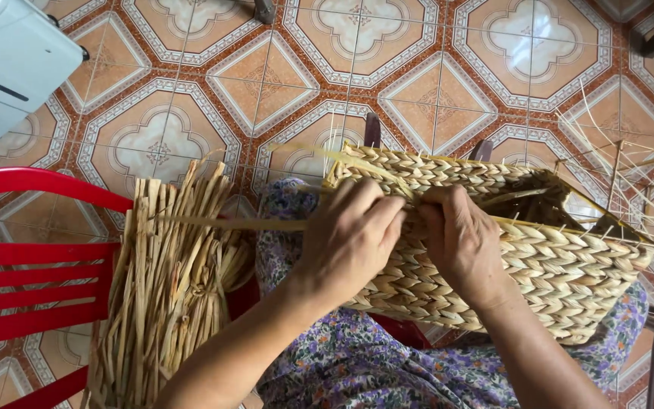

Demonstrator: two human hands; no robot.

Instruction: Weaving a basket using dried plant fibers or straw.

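Floral-skirted lap (357,363) carried the rectangular woven straw basket (562,265). Left hand (350,238) fingers pinched a long flat straw strand (221,223); right hand (459,238) clenched on the rim. Weaving step; the strand likely needed tucking next.

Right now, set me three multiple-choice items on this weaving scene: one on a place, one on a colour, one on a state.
1. Where does the bundle of dry straw-coloured reed strips lie?
A. inside the basket
B. on the red plastic chair, beside the person's lap
C. on the white appliance

2. What colour is the chair?
A. blue
B. green
C. red

3. How are the left hand and right hand placed?
A. both on the woven rectangular straw basket
B. both hanging free
C. one on the floor

Answers: 1 B, the strips rest against the chair's slats; 2 C, its slats are red; 3 A, both hands press the basket's braided wall.
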